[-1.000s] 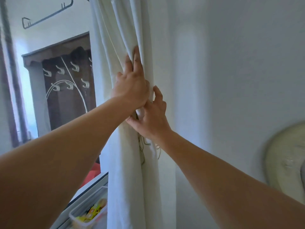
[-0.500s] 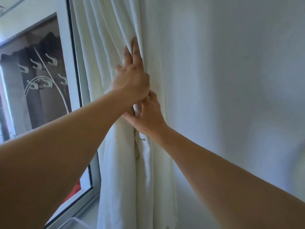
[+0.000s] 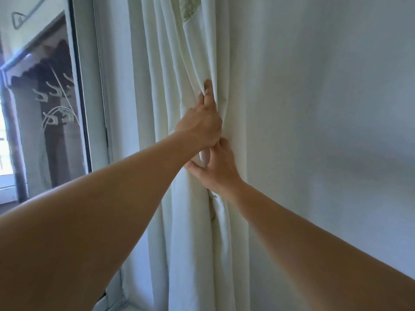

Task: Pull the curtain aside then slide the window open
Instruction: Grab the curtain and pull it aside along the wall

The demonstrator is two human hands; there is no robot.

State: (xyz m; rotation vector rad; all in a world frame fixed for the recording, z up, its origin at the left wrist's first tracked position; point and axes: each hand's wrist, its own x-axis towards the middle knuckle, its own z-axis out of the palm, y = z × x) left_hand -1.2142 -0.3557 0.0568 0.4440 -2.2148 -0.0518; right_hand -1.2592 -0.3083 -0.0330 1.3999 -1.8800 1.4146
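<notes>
left hand [image 3: 199,129] fingertips buried in curtain [image 3: 193,232] folds

I see a cream-white curtain [image 3: 193,221] with a faint greenish embroidered patch near its top (too blurred to make out the motif). The wall [image 3: 325,108] reads pale blue-grey. The window [image 3: 45,122] has a white frame; through the glass I see dark brown wood with white hooks.

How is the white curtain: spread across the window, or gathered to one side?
Gathered: the curtain hangs bunched in folds against the wall, leaving the window uncovered.
</notes>
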